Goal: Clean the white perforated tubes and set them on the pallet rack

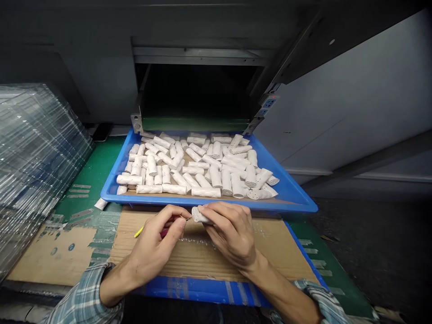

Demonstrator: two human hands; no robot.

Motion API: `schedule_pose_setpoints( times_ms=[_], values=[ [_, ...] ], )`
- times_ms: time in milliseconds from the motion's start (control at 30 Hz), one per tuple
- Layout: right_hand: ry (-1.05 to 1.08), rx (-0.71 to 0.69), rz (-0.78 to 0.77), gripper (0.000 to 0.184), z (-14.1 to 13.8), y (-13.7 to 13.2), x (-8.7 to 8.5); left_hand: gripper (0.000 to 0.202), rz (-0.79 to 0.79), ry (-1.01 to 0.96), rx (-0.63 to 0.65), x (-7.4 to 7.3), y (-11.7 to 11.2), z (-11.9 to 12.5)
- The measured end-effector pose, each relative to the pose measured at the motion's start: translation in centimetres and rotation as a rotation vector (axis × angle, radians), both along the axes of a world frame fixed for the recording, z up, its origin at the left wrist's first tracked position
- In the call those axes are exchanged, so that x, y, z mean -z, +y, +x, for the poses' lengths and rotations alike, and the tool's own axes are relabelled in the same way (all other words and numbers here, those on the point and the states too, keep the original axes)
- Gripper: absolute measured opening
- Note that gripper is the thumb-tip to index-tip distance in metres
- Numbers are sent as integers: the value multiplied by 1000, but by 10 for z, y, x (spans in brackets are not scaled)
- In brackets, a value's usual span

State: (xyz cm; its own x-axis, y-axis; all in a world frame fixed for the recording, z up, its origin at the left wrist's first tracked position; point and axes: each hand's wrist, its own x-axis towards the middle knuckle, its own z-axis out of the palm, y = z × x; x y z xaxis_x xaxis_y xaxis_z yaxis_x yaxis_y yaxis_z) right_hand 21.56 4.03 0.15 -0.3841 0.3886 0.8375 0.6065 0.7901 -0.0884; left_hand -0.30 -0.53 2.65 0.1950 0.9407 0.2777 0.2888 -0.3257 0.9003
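Note:
My right hand (232, 229) is closed round a small white cylinder (199, 215), whose end face with small holes points to the left. My left hand (158, 238) pinches a thin pointed tool (164, 232); a dark pink part shows between the fingers and a yellow end (138, 231) sticks out behind. The tool's fine tip is at the cylinder's end; whether it touches is too small to tell. Just beyond both hands lies a blue tray (209, 206) holding many similar white cylinders (205, 192), some upright and some lying down.
Under my hands is a cardboard sheet (195, 256) on a blue taped surface (199, 290). A green conveyor belt (195, 123) ends above the tray's far edge. Plastic-wrapped stock (37, 157) stands at left, near a phone (102, 132). A loose white piece (101, 204) lies beside the tray.

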Motion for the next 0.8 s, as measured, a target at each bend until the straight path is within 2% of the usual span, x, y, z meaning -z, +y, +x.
schedule_pose_setpoints(
  times_ms=[100, 167, 233, 300, 400, 533, 600, 700, 800],
  values=[
    [52, -65, -72, 53, -1, -1, -2, 38, 311, 188, -4, 5, 0, 0],
    [83, -108, -103, 52, 0, -2, -4, 51, 496, 310, 73, 7, 1, 0],
    [108, -144, -150, 48, 0, -4, -5, 53, 591, 364, 176, 8, 1, 0],
    [125, -174, -194, 43, 0, -5, -5, 51, 622, 344, 233, 7, 1, 0],
    [155, -198, -216, 45, -1, -6, -5, 50, 582, 285, 215, 6, 2, 0],
    [183, -216, -313, 46, -2, -8, -5, 39, 622, 315, 326, 6, 0, -2],
    [211, -261, -387, 43, -3, -9, -5, 33, 656, 283, 271, 6, 0, -2],
    [229, -348, -471, 45, -3, -11, -7, 34, 619, 228, 83, 5, 0, -1],
    [237, -401, -522, 48, -4, -12, -7, 32, 603, 206, 36, 3, 3, 1]
  ],
)
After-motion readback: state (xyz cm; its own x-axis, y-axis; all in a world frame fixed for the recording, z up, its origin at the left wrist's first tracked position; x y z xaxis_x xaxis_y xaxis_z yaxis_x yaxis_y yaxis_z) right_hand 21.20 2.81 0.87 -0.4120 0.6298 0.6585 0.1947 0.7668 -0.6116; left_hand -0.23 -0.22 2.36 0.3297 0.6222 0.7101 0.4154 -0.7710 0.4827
